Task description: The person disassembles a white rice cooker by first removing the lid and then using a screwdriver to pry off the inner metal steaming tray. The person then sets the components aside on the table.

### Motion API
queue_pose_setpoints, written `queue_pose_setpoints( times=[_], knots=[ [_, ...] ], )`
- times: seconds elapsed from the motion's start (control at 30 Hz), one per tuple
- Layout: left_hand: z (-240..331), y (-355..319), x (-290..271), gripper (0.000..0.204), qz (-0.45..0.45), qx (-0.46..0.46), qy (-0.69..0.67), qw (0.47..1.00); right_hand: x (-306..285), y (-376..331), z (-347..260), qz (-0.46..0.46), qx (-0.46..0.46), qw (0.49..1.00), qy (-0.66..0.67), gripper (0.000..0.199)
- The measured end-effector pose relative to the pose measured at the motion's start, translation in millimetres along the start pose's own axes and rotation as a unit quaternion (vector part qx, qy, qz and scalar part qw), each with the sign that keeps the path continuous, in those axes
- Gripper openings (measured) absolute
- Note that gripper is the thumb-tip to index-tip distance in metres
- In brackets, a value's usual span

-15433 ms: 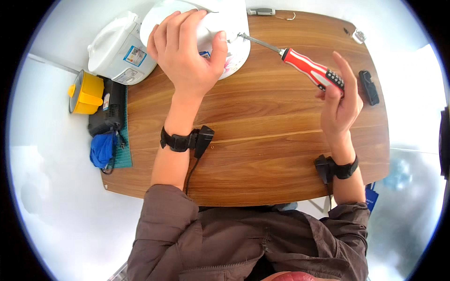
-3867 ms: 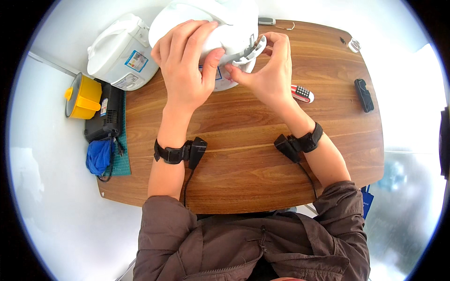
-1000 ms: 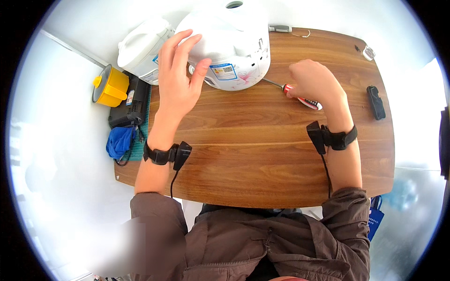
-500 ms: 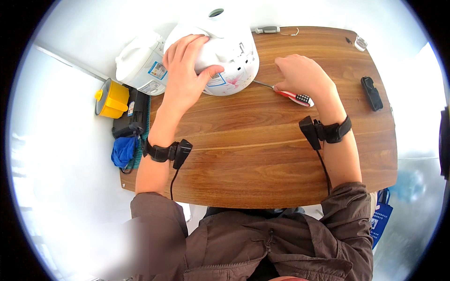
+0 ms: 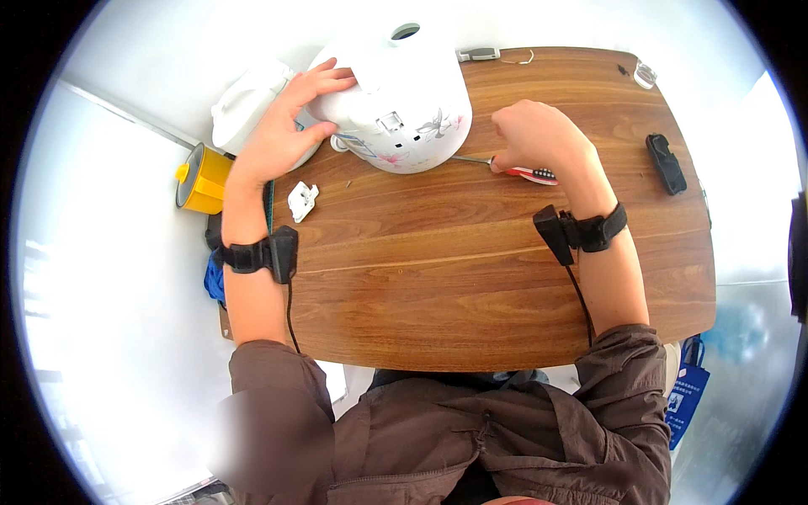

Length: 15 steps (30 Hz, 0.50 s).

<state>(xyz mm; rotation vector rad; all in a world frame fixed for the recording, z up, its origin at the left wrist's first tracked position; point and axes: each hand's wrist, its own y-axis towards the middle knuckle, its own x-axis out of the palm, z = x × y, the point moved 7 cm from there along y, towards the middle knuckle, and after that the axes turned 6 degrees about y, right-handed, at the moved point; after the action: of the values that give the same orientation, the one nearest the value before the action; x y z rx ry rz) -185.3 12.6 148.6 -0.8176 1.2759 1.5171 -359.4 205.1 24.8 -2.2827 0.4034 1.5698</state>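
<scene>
A white rice cooker with a printed flower pattern [image 5: 412,101] lies at the back of the wooden table, a round opening showing at its top. Against its left side rests my left hand [image 5: 290,122], fingers spread and thumb stretched toward the lower edge. To the right of the cooker, my right hand [image 5: 539,139] is closed around a screwdriver with a red, black and white handle [image 5: 537,176]. Its metal shaft points left and ends near the cooker's base; the tip is hard to make out. A small white plastic piece [image 5: 302,202] lies below my left hand.
Behind my left hand stands another white appliance [image 5: 244,118], partly hidden. A yellow container [image 5: 204,178] and blue cloth [image 5: 214,279] sit at the left. A grey-handled tool [image 5: 480,55] lies at the back edge, a black case [image 5: 666,163] at the right.
The rice cooker has turned, its cut-out and flowers shifting left and down. My left hand has slid left, and the small white piece now shows. My right hand stays nearly in place.
</scene>
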Motion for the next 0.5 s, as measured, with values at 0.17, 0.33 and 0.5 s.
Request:
queue_pose_setpoints(
  times=[0.17,0.33,0.5],
  knots=[
    [-23,21,-15,0.035,0.079,-0.153,-0.159,0.972,7,4,3,0.005,0.01,1.0,0.004,0.047],
    [-5,51,7,0.065,0.078,-0.235,-0.052,0.968,-4,-1,0,0.026,-0.007,1.0,-0.003,0.045],
    [-17,61,22,0.087,0.078,-0.262,0.048,0.961,-11,-7,-6,0.021,0.003,0.999,0.026,0.042]
  ],
)
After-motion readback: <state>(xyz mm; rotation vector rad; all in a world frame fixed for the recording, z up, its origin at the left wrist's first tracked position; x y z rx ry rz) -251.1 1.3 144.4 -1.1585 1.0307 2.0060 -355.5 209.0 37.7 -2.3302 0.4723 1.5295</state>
